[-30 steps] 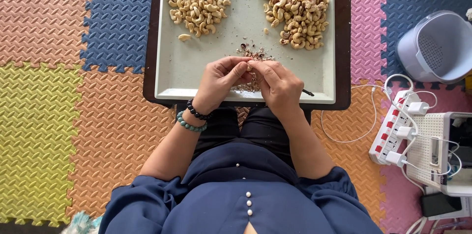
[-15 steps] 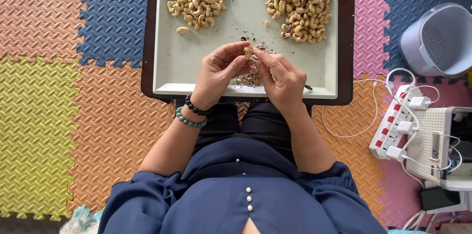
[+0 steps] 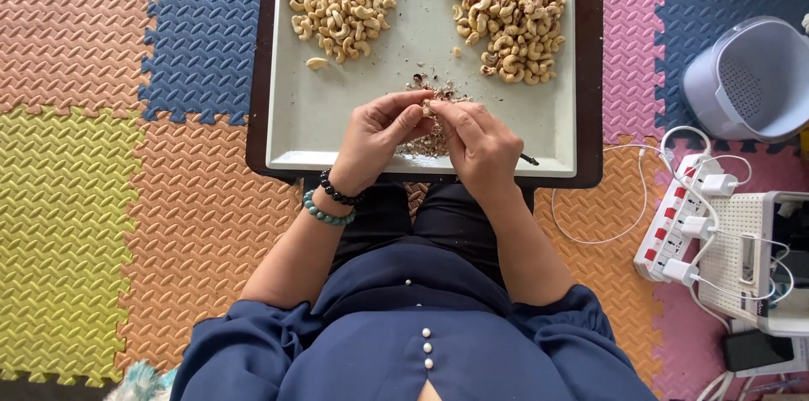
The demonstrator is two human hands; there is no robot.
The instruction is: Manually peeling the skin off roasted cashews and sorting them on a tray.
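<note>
Since a moment ago both hands have drawn slightly toward the body over the tray [image 3: 337, 127], the left hand [image 3: 377, 141] and right hand [image 3: 480, 147] now pinching one cashew [image 3: 428, 107] together above the skin scraps [image 3: 428, 145], suggesting peeling continues

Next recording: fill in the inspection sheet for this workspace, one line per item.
Surface: pale tray on a dark low table.
Job's things: single nut pinched between both hands; cleaner nut pile at the tray's far left, browner nut pile at its far right.
Clutter: peel scraps under the hands.
Grippers: left hand and right hand closed on the nut; thin dark tool under the right hand.
Cables: white leads into a power strip.
Surroundings: coloured foam mats, grey basket.
</note>
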